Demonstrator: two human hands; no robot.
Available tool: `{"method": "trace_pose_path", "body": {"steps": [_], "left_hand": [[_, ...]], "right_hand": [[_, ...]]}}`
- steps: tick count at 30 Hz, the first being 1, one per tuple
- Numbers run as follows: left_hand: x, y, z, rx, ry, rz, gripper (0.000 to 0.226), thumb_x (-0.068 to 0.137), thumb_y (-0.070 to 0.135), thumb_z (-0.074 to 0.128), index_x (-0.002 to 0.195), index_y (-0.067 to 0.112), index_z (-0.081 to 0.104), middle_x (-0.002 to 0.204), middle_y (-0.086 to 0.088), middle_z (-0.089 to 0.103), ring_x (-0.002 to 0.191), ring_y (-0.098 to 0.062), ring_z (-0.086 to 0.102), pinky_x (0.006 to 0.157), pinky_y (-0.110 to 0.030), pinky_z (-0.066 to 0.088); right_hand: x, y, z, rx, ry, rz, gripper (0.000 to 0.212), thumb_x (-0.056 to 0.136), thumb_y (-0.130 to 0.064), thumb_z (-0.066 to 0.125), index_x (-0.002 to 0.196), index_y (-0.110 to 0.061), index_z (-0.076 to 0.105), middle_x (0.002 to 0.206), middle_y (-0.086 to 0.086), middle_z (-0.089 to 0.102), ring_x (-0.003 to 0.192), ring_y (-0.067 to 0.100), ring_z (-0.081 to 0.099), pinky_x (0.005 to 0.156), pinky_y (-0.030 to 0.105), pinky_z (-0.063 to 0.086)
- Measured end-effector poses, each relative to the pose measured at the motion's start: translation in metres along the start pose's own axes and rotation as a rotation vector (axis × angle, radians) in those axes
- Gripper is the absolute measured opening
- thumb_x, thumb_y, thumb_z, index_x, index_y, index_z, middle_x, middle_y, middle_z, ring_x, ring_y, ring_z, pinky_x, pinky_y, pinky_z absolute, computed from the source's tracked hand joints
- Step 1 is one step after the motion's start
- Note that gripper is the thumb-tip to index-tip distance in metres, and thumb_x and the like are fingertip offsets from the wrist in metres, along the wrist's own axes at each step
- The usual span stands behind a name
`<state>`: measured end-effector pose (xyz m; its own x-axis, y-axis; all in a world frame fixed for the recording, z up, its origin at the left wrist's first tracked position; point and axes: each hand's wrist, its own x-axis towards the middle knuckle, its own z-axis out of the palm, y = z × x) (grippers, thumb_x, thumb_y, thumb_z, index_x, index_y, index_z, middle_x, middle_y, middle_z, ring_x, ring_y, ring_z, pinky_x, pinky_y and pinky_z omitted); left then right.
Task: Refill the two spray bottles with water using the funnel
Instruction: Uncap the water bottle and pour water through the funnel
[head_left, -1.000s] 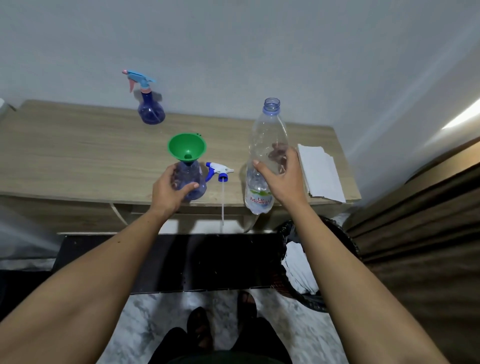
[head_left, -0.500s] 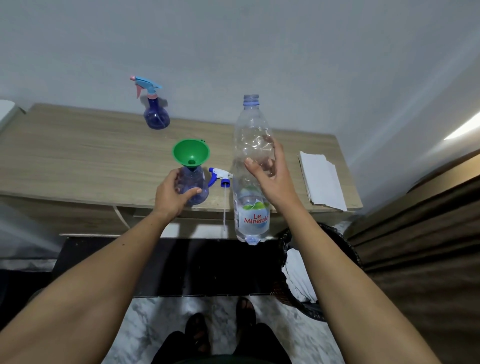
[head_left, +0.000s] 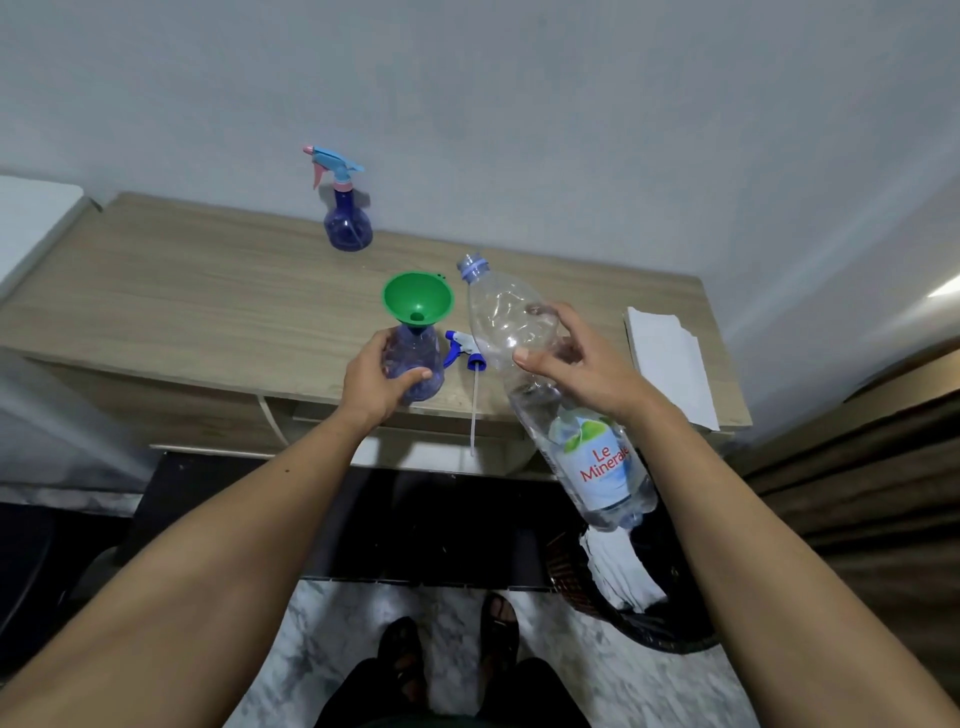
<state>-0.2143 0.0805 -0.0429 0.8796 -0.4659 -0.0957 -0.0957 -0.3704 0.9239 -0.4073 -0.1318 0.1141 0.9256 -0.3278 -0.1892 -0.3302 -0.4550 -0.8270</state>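
A person held a water bottle tipped toward a green funnel on a spray bottle.

The left hand (head_left: 375, 381) was wrapped around the open purple spray bottle (head_left: 415, 358) near the front edge of the wooden table (head_left: 171, 296), in the middle of the frame, fingers curled on its sides. The green funnel (head_left: 417, 300) sat in its neck. The right hand (head_left: 579, 358) gripped the clear Le Minerale water bottle (head_left: 550, 395) around its middle, thumb and fingers pressed on it. The bottle leaned with its open mouth just beside the funnel's rim and its bottom hanging past the table edge. A loose spray head (head_left: 464, 349) lay between the two bottles, its tube poking over the edge. The second spray bottle (head_left: 347, 221), with its sprayer on, stood by the wall in the upper middle, well apart. A stack of white paper (head_left: 670, 364) lay at the right end. The left half of the table was bare.
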Motion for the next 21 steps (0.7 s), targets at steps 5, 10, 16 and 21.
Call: {"method": "trace_pose_path", "body": {"steps": [5,10,16,21], "left_hand": [[0.001,-0.003,-0.001,0.012,-0.008,0.006,0.076,0.076,0.023,0.094,0.141,0.019,0.055,0.131,-0.003,0.069,0.121,-0.023,0.066,0.109,-0.048,0.053],[0.001,-0.004,-0.001,0.013,0.000,0.024,0.075,0.075,0.024,0.094,0.140,0.020,0.057,0.130,-0.003,0.070,0.119,-0.022,0.067,0.108,-0.047,0.053],[-0.002,-0.002,-0.001,0.023,-0.006,0.044,0.075,0.076,0.024,0.094,0.141,0.018,0.057,0.131,-0.002,0.071,0.119,-0.021,0.067,0.107,-0.043,0.053],[0.000,-0.005,-0.002,0.040,-0.002,0.055,0.073,0.074,0.027,0.095,0.138,0.021,0.059,0.128,-0.001,0.072,0.116,-0.021,0.069,0.105,-0.048,0.055]], "right_hand": [[0.000,-0.006,-0.013,-0.075,-0.084,0.012,0.052,0.091,-0.051,0.077,0.135,-0.048,0.052,0.085,0.011,0.068,0.065,0.014,0.064,0.071,0.035,0.052],[0.002,-0.009,-0.020,-0.103,-0.126,0.050,0.052,0.086,-0.058,0.078,0.132,-0.053,0.054,0.081,-0.003,0.060,0.061,0.004,0.055,0.068,0.028,0.041],[0.005,-0.014,-0.018,-0.153,-0.137,0.090,0.074,0.072,-0.080,0.075,0.137,-0.055,0.050,0.094,-0.007,0.063,0.081,0.004,0.055,0.078,0.031,0.042],[0.004,-0.017,-0.018,-0.180,-0.152,0.113,0.076,0.077,-0.073,0.077,0.144,-0.052,0.047,0.093,-0.007,0.064,0.079,0.001,0.053,0.078,0.032,0.042]]}}
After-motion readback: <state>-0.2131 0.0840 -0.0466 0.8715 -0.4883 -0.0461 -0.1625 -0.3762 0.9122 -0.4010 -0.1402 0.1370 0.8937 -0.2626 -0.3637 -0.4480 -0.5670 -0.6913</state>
